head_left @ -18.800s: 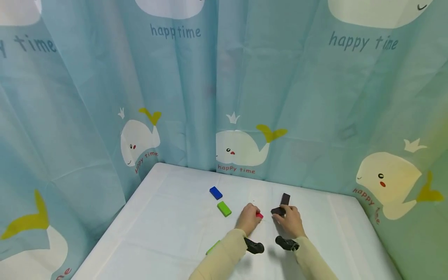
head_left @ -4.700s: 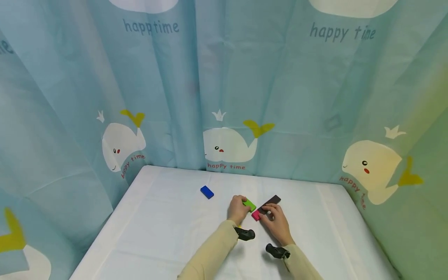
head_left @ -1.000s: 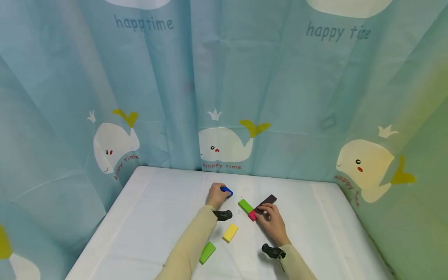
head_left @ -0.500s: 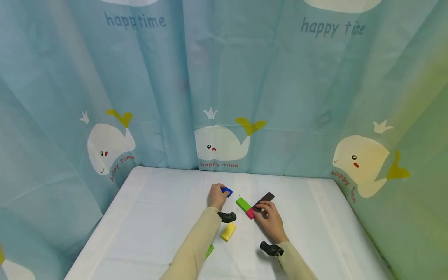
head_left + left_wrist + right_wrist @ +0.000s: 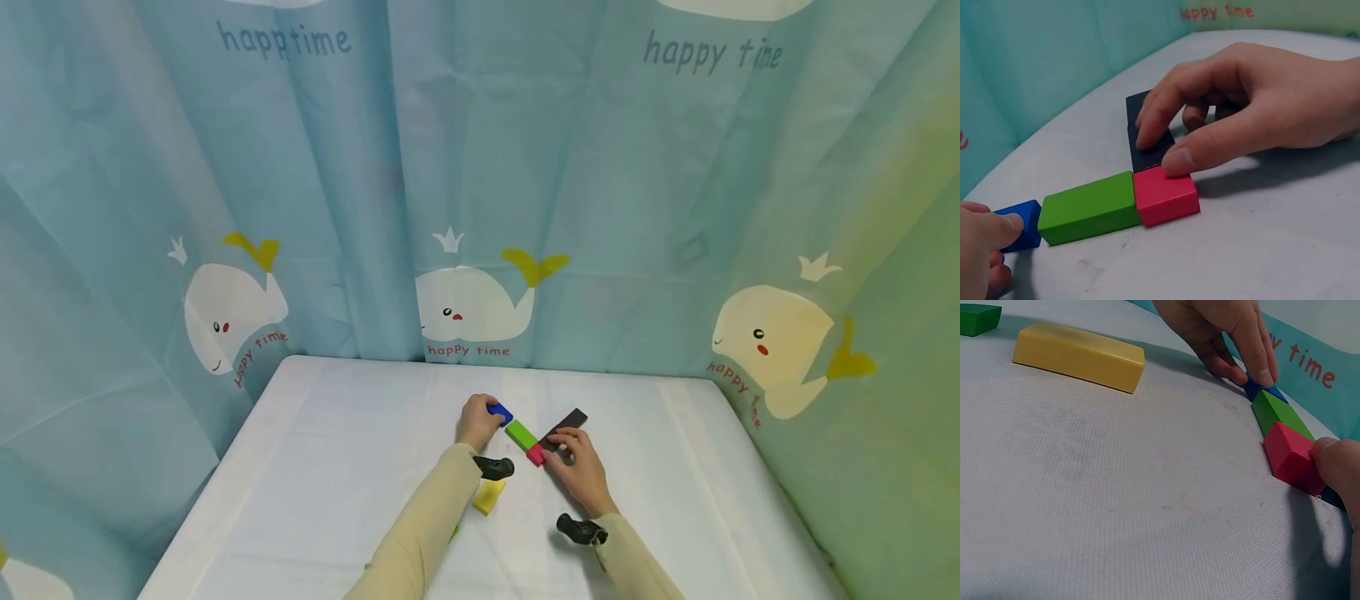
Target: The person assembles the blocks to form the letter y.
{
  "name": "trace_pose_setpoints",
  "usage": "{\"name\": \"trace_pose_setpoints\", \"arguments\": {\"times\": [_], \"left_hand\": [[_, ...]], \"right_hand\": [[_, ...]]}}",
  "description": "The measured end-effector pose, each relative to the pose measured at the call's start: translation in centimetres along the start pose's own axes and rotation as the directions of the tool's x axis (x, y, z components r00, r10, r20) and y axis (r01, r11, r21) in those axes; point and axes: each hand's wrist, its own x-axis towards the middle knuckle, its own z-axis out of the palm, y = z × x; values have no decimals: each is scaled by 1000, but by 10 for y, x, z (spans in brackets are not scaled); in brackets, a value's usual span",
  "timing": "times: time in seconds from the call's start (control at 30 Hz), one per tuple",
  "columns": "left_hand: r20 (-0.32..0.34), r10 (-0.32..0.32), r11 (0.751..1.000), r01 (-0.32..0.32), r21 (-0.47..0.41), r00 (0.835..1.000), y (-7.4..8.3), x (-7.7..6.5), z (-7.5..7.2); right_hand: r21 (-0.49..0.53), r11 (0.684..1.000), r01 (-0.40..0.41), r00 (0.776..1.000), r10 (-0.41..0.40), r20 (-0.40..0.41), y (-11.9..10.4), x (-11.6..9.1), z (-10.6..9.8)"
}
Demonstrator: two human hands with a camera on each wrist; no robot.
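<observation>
My left hand (image 5: pixel 478 422) pinches a small blue block (image 5: pixel 501 412) with the thumb on top of it. The block's near end is right at the end of a green block (image 5: pixel 521 435). That green block meets a pink block (image 5: pixel 1166 195) end to end. From the pink block, dark blocks (image 5: pixel 575 417) run off at an angle toward the back, forming a corner. Over this corner rests my right hand (image 5: pixel 581 471): the thumb touches the pink block and the bent index finger presses on a dark block, partly hiding both.
A yellow block (image 5: pixel 1079 355) lies on the white table (image 5: pixel 300 467) nearer to me. Another green block (image 5: pixel 977 320) sits beyond it, mostly behind my left sleeve in the head view. A blue whale-print curtain (image 5: pixel 337 183) surrounds the table.
Since the oldest frames, the dark, pink and green blocks have come together. My left hand let go of the green block, took the blue one and moved it right against the row's end.
</observation>
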Motion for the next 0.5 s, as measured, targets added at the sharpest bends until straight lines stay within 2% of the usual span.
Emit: {"name": "trace_pose_setpoints", "arguments": {"times": [0.2, 0.5], "left_hand": [[24, 9, 1000, -9, 14, 1000, -2, 0, 5], [16, 12, 1000, -12, 9, 1000, 1, -6, 2]], "right_hand": [[-5, 1000, 9, 1000, -9, -22, 2, 0, 2], [7, 1000, 8, 1000, -8, -4, 3, 1, 2]]}}
